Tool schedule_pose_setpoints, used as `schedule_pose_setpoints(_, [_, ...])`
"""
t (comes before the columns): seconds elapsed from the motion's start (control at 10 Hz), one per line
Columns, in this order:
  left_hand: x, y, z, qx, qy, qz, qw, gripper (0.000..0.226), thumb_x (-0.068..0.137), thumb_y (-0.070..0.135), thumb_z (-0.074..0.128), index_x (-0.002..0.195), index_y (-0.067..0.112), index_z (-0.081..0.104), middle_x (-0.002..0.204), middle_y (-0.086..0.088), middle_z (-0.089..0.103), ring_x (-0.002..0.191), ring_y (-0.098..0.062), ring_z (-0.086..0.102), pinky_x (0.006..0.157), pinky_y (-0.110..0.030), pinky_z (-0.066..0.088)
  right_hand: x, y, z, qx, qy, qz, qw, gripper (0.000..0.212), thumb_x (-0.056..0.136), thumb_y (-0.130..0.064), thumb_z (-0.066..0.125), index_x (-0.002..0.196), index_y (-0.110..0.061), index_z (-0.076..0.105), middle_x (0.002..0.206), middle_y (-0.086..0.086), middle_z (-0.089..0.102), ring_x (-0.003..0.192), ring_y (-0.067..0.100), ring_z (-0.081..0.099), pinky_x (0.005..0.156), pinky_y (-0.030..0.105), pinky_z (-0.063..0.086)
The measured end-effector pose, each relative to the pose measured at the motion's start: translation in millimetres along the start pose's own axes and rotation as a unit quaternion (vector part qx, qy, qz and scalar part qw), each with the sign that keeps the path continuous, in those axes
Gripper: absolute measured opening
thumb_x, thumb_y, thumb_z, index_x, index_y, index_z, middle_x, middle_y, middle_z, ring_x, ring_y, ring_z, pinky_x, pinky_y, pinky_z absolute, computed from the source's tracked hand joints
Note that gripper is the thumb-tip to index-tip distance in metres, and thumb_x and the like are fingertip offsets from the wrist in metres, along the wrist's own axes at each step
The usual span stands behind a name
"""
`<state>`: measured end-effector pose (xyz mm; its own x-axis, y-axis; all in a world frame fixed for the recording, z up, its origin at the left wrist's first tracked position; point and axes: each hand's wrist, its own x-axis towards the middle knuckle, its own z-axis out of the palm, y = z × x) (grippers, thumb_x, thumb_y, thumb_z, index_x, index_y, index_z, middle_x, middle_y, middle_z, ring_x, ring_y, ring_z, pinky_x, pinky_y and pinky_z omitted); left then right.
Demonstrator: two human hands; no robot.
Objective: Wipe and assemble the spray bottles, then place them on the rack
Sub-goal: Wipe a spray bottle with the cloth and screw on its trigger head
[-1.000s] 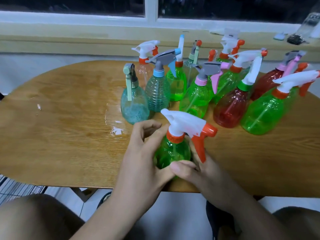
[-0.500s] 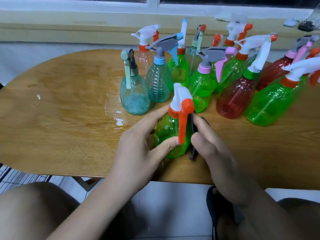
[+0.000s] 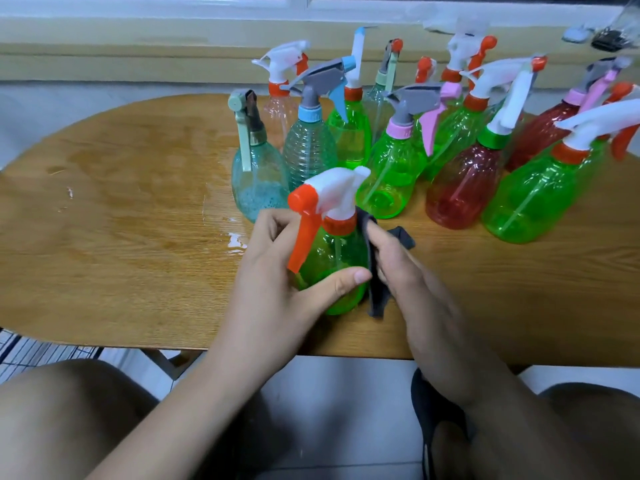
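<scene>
A green spray bottle (image 3: pixel 332 258) with a white head and orange trigger stands near the table's front edge, trigger pointing left toward me. My left hand (image 3: pixel 277 271) grips its body, thumb across the front. My right hand (image 3: pixel 405 271) holds a dark cloth (image 3: pixel 375 289) pressed against the bottle's right side. Behind it stand several assembled spray bottles: a teal one (image 3: pixel 259 181), a clear ribbed one (image 3: pixel 310 150), green ones (image 3: pixel 391 174) and red ones (image 3: pixel 460 188).
The wooden table (image 3: pixel 121 237) has a wet patch (image 3: pixel 235 240) left of the held bottle. A window sill (image 3: pixel 138 46) runs behind with small items at far right. A wire rack (image 3: pixel 31 351) shows below the table's left edge. My knees are underneath.
The bottle has been turned: its trigger swung from pointing right to pointing left. The dark cloth in my right hand has come into view against the bottle's right side.
</scene>
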<state>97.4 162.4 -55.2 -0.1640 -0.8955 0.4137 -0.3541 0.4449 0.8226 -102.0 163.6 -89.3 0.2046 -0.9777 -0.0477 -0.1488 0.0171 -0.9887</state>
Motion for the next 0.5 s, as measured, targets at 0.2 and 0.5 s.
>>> schedule_pose_setpoints(0.2, [0.9, -1.3, -8.6, 0.030, 0.008, -0.011, 0.999, 0.059, 0.081, 0.053, 0.087, 0.133, 0.031, 0.070, 0.129, 0.012, 0.067, 0.121, -0.016, 0.065, 0.097, -0.044, 0.055, 2.2, -7.4, 11.5, 0.057, 0.027, 0.011, 0.998, 0.057, 0.074, -0.096, 0.058, 0.124, -0.068, 0.066, 0.139, -0.033, 0.063, 0.141, -0.005, 0.050, 0.126, 0.041, 0.032])
schedule_pose_setpoints(0.5, [-1.9, 2.0, -5.6, 0.070, 0.006, -0.019, 0.997, 0.059, 0.094, 0.042, 0.080, 0.148, 0.035, 0.058, 0.143, 0.022, 0.063, 0.130, 0.001, 0.060, 0.108, -0.034, 0.051, -22.2, -39.0, 19.9, -0.024, 0.061, -0.030, 0.997, 0.062, 0.098, -0.077, 0.041, 0.154, -0.051, 0.046, 0.154, -0.042, 0.042, 0.147, -0.019, 0.029, 0.127, 0.020, 0.022])
